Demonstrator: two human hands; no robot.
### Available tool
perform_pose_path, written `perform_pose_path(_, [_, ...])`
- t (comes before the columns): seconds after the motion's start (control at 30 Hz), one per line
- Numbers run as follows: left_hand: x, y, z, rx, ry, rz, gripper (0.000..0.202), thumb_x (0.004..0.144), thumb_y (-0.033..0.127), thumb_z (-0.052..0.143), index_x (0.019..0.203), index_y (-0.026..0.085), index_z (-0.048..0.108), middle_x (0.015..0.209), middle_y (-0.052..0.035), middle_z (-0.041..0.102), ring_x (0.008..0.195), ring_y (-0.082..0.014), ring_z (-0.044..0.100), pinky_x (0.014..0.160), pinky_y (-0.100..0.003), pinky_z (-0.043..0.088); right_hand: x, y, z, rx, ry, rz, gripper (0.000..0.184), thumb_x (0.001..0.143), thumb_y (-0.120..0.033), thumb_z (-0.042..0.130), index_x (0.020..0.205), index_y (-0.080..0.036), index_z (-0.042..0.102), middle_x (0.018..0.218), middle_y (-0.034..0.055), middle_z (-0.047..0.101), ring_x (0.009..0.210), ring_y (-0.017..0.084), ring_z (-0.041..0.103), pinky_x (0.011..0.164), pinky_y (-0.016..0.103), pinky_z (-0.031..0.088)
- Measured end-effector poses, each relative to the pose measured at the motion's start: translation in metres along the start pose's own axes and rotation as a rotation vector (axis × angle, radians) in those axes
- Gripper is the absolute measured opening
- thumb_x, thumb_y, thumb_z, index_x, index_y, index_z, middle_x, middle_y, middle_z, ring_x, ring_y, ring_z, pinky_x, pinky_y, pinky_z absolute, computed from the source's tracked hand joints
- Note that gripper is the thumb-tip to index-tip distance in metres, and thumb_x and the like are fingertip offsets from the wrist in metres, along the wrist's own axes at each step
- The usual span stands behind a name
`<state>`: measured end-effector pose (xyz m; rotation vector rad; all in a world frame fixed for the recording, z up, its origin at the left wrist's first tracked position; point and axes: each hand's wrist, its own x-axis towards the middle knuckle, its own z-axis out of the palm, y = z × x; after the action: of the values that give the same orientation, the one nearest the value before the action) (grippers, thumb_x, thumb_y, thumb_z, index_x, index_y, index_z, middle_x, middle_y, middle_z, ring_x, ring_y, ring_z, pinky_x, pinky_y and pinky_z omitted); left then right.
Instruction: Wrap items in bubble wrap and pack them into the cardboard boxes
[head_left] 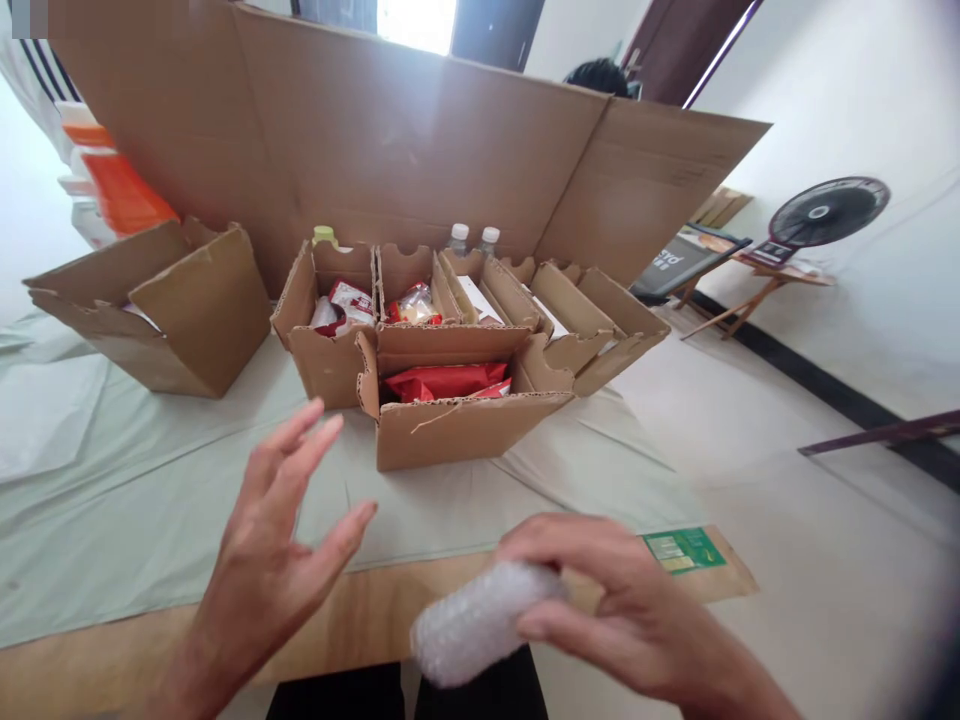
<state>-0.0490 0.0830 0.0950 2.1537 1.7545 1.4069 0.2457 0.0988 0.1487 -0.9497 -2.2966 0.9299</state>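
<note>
My right hand (607,610) grips a roll-shaped bundle of bubble wrap (480,620) near the table's front edge. Whatever the wrap may contain is hidden. To the left, my left hand (281,540) hovers with its fingers spread, touching nothing. Beyond both hands stands an open cardboard box (472,430) with a red packet (446,382) inside. Behind it, several narrow cardboard boxes are lined up; one holds a red-and-white packet (352,300), another a clear-wrapped snack packet (416,305), and a third a white carton (480,302).
A larger open cardboard box (202,310) stands at the left on the pale green cloth (150,460). A tall cardboard screen (405,140) rises behind the boxes, with bottles (489,238) before it. A fan (829,215) is on a stand at the right.
</note>
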Motion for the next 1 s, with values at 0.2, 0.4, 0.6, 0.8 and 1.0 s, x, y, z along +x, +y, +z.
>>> perform_pose_path(0.2, [0.030, 0.000, 0.039, -0.208, 0.002, 0.008, 0.015, 0.092, 0.026, 0.066, 0.100, 0.026, 0.078, 0.166, -0.0060, 0.037, 0.145, -0.0351, 0.047, 0.111, -0.055, 0.051, 0.057, -0.001, -0.058, -0.076, 0.642, -0.092, 0.020, 0.089, -0.028, 0.075, 0.109, -0.029, 0.072, 0.105, 0.0002, 0.076, 0.091, 0.018, 0.072, 0.078, 0.030, 0.058])
perform_pose_path(0.4, [0.013, 0.004, 0.047, -0.291, 0.034, -0.053, 0.017, 0.089, 0.021, 0.068, 0.099, 0.029, 0.079, 0.166, -0.0015, 0.038, 0.141, -0.0345, 0.054, 0.107, -0.054, 0.056, 0.154, 0.021, -0.051, -0.347, 0.015, -0.314, 0.030, 0.089, -0.009, 0.056, 0.108, -0.025, 0.073, 0.114, -0.0002, 0.076, 0.106, 0.020, 0.070, 0.098, 0.038, 0.053])
perform_pose_path(0.6, [0.010, 0.002, 0.049, -0.251, 0.014, -0.094, 0.016, 0.089, 0.024, 0.069, 0.099, 0.032, 0.079, 0.165, -0.0008, 0.041, 0.130, -0.0323, 0.063, 0.103, -0.052, 0.059, 0.205, 0.037, -0.011, -0.594, -0.477, -0.462, 0.040, 0.076, 0.007, 0.056, 0.090, -0.024, 0.077, 0.105, -0.0003, 0.078, 0.092, 0.020, 0.069, 0.077, 0.032, 0.047])
perform_pose_path(0.8, [0.005, 0.004, 0.052, -0.263, 0.028, -0.101, 0.019, 0.088, 0.022, 0.069, 0.101, 0.033, 0.079, 0.163, 0.0011, 0.043, 0.128, -0.0316, 0.064, 0.105, -0.055, 0.057, 0.208, 0.046, 0.007, -0.718, -0.587, -0.449, 0.035, 0.078, 0.003, 0.059, 0.088, -0.025, 0.077, 0.097, 0.0010, 0.080, 0.092, 0.022, 0.071, 0.076, 0.035, 0.042])
perform_pose_path(1.0, [-0.007, 0.005, 0.050, -0.305, 0.108, -0.217, 0.048, 0.089, 0.027, 0.071, 0.135, 0.038, 0.063, 0.166, -0.0021, 0.037, 0.138, -0.0315, 0.055, 0.115, -0.056, 0.048, 0.160, 0.029, -0.042, -0.431, -0.137, -0.374, 0.041, 0.085, -0.004, 0.060, 0.116, -0.027, 0.074, 0.128, 0.0028, 0.074, 0.118, 0.025, 0.068, 0.095, 0.042, 0.051])
